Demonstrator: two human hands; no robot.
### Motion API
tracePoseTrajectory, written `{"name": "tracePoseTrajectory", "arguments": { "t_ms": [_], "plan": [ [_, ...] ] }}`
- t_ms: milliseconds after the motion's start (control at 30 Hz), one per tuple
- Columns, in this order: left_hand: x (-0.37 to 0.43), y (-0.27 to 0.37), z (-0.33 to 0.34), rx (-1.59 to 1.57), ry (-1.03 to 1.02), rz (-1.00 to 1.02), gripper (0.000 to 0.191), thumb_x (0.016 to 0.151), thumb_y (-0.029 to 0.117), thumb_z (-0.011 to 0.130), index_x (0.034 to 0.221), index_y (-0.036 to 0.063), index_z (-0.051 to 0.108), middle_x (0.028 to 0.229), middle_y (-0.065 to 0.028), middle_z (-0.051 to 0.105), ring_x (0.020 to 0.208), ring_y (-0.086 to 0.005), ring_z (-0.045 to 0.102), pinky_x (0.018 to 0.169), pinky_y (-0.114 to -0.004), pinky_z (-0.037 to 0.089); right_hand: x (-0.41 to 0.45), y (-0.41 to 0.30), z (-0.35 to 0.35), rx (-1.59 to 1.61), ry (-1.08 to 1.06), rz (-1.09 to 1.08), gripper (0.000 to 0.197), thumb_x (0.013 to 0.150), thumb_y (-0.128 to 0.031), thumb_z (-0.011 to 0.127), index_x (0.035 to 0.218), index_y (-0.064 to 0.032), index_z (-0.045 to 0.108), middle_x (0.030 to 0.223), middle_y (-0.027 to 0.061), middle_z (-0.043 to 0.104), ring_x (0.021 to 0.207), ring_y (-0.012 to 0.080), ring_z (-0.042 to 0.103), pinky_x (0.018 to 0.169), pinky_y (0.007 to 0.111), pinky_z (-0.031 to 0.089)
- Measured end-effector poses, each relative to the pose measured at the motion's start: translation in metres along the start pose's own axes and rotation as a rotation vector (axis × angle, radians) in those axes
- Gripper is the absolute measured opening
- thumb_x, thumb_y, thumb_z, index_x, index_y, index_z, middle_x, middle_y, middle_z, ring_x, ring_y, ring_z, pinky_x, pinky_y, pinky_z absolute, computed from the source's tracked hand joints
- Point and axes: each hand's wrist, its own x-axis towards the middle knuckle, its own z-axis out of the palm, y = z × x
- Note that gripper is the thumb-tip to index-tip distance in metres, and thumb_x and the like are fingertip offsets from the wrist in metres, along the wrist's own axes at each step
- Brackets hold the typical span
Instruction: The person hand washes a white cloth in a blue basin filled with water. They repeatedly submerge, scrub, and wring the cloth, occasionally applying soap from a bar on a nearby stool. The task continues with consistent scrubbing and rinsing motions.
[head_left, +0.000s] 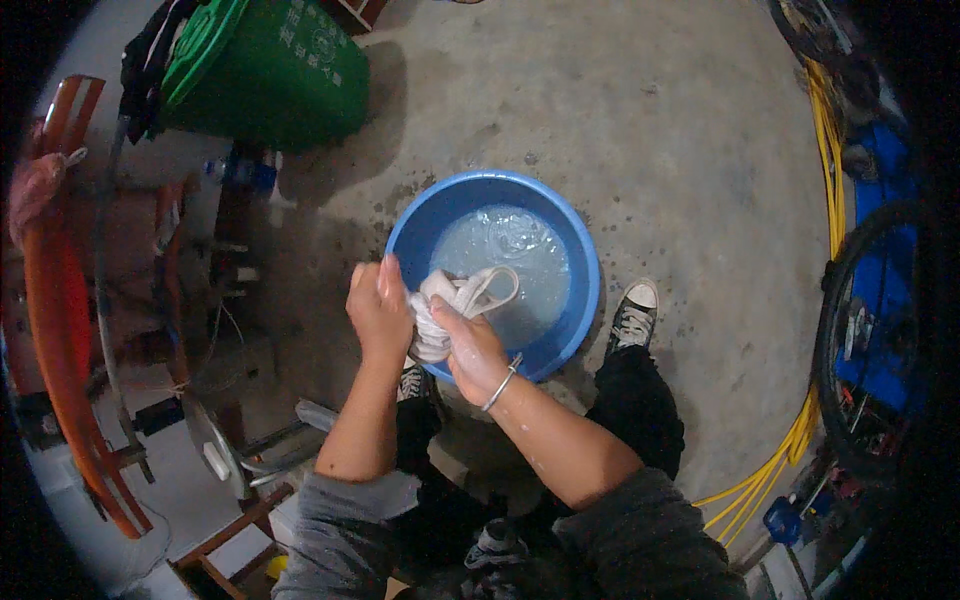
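A bunched white cloth (430, 330) with a looped strap hangs over the near left rim of a round blue plastic basin (589, 255). My right hand (476, 349), wet with suds and with a bangle at its wrist, grips the cloth, thumb on top. My left hand (381, 307) is against the cloth's left side, its fingers curled and slightly blurred; whether it grips the cloth is not clear. Cloudy, sudsy water (517, 255) lies in the basin, with ripples near the far side. The strap's loop sticks out to the right above the water.
My feet in black and white sneakers (634, 319) stand on the concrete floor either side of the basin's near edge. A green bin (300, 82) stands at the upper left. Yellow cables (825, 165) and a black tyre (825, 337) are at the right, orange bars (56, 322) at the left.
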Motion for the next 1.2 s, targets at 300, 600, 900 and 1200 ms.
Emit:
{"name": "tracePoseTrajectory", "arguments": {
  "t_ms": [300,600,900,1200],
  "plan": [
    [-0.058,0.023,-0.043,-0.345,-0.532,-0.143,0.048,0.072,0.006,0.056,0.116,0.0019,0.039,0.113,-0.0121,0.044,0.102,-0.0185,0.043,0.084,-0.028,0.035,-0.01,-0.017,-0.007,0.0,-0.069,0.006,0.038,0.081,-0.028,0.05,0.109,-0.005,0.042,0.103,0.003,0.048,0.095,0.0126,0.045,0.081,0.026,0.036],
    [-0.049,0.036,-0.09,-0.533,-0.075,-0.282,0.017,0.081,0.01,0.045,0.096,0.003,0.049,0.081,-0.0035,0.051,0.071,-0.0108,0.05,0.058,-0.022,0.044,-0.023,-0.047,-0.043,-0.916,0.156,-0.515,0.024,0.08,-0.008,0.04,0.099,0.0,0.051,0.091,0.0076,0.054,0.075,0.0148,0.054,0.064,0.026,0.045],
    [-0.072,0.033,-0.131,-0.808,0.013,-0.405,0.025,0.082,0.008,0.037,0.104,0.0054,0.048,0.081,-0.0049,0.053,0.067,-0.0126,0.051,0.051,-0.024,0.047,-0.068,-0.062,0.003,-0.843,0.048,-0.46,0.021,0.076,0.0,0.037,0.093,0.002,0.05,0.085,0.0088,0.056,0.071,0.0151,0.056,0.057,0.025,0.048],
    [-0.098,0.036,-0.188,-0.695,-0.097,-0.317,0.018,0.076,0.012,0.049,0.091,0.0065,0.056,0.074,0.0004,0.052,0.062,-0.0068,0.046,0.05,-0.02,0.036,-0.109,-0.076,0.051,-1.078,0.014,-0.682,0.011,0.074,-0.009,0.048,0.071,0.0007,0.054,0.061,0.0048,0.056,0.057,0.0099,0.051,0.05,0.025,0.041]
  ]
}}
